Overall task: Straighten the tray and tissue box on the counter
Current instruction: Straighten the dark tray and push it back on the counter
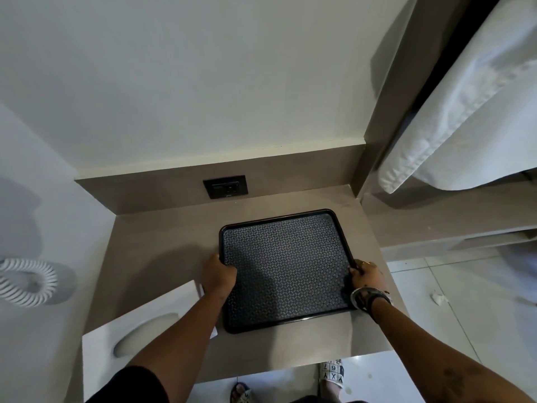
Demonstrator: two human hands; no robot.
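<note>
- Both hands clamp the tray (286, 269): left hand (218, 273) on its left rim, right hand (366, 276) on its right.
- Tray looks nearly square to the counter (162, 242).
- Tissue box (139, 330), left of the tray, lies askew, untouched.

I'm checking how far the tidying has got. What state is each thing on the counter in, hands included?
Tray: flat on the counter, empty, slightly askew.
Left hand: gripping the tray's left rim.
Right hand: gripping the tray's right rim.
Tissue box: lying at an angle, left of the tray, untouched.
Wall socket: nothing plugged in.
</note>
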